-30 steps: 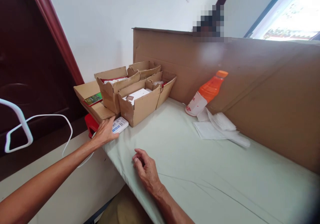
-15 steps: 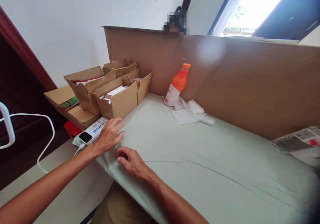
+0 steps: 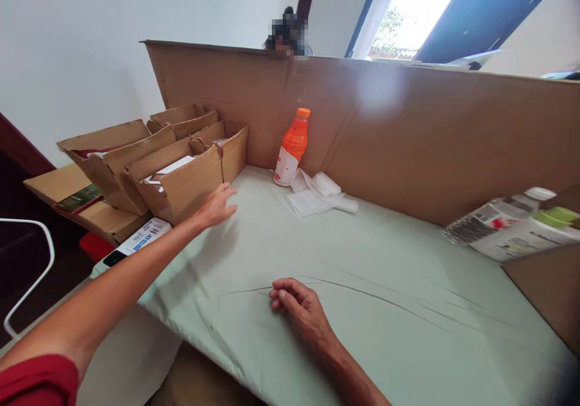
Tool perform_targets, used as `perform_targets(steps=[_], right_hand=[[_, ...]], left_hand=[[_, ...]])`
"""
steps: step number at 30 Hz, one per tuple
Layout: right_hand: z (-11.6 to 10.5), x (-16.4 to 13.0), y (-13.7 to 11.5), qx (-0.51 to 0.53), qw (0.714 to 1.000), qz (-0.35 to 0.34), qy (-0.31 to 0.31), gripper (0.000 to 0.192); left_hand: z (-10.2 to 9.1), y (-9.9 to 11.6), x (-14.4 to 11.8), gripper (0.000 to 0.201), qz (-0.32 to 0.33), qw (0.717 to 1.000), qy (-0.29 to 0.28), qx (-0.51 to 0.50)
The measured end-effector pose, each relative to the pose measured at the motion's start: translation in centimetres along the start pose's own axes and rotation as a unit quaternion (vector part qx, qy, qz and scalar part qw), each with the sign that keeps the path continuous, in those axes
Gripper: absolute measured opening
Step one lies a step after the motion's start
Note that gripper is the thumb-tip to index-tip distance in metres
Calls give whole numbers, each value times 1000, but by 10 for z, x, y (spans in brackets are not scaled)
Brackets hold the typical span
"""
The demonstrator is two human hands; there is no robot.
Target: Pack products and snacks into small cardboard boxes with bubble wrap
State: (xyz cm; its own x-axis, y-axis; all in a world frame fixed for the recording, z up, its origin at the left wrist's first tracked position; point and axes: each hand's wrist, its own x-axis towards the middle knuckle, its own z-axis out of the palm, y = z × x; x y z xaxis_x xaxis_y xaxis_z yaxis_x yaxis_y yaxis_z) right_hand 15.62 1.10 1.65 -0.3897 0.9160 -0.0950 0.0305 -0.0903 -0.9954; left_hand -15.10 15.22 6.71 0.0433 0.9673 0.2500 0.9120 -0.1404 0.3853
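My left hand (image 3: 218, 205) reaches forward over the left side of the table, its fingers stretched out and holding nothing. Just beside it stands an open cardboard box (image 3: 194, 183) with white items inside. My right hand (image 3: 299, 304) is low over the pale green table cover (image 3: 362, 249), its fingers loosely curled with nothing visible in them. Behind my left forearm lies a white box-shaped item with blue print (image 3: 145, 237), with a black device (image 3: 114, 258) at its near end.
An orange bottle (image 3: 293, 143) stands against the cardboard partition (image 3: 385, 134), with crumpled white wrapping (image 3: 312, 197) beside it. Other cardboard boxes (image 3: 122, 152) crowd the left. At right lie a clear plastic bottle (image 3: 493, 215) and a white container with a green cap (image 3: 521, 240). Someone's head shows beyond the partition.
My left hand has left the white item and moved forward beside the box. My right hand has shifted right, away from the left hand. The view has turned right, showing more bottles.
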Motion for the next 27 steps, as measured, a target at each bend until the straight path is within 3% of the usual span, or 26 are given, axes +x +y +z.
perform_targets(steps=[3,6,10,14,16,19,21,24,27], right_hand=[[-3,-7,7,25,1000,4,19,36],[2,-10,10,30,999,3,10,28],[3,-18,-3,11,1000,0,8,20],[-29,-36,-29,-145,986,-71,47,23],[-68,-50,-44,-266,948,-133,116,25],[-156,-80,-70,-446,840,-171,259,26],[-226,-104,-88,-555,749,-141,334,27],[-322,-138,-114,-664,602,-3,443,30],[-390,-164,-136,-657,548,53,516,25]], left_hand=[[3,-4,54,43,-29,1000,3,-2],[2,-11,78,41,-64,998,5,1],[22,-6,57,40,-54,998,-18,-19],[73,23,7,44,42,996,-59,-52],[97,44,-22,51,117,988,-94,-31],[118,80,-66,59,191,977,-97,3],[123,100,-96,59,236,967,-98,6],[122,126,-140,60,313,943,-110,-10],[120,148,-180,71,401,908,-115,-37]])
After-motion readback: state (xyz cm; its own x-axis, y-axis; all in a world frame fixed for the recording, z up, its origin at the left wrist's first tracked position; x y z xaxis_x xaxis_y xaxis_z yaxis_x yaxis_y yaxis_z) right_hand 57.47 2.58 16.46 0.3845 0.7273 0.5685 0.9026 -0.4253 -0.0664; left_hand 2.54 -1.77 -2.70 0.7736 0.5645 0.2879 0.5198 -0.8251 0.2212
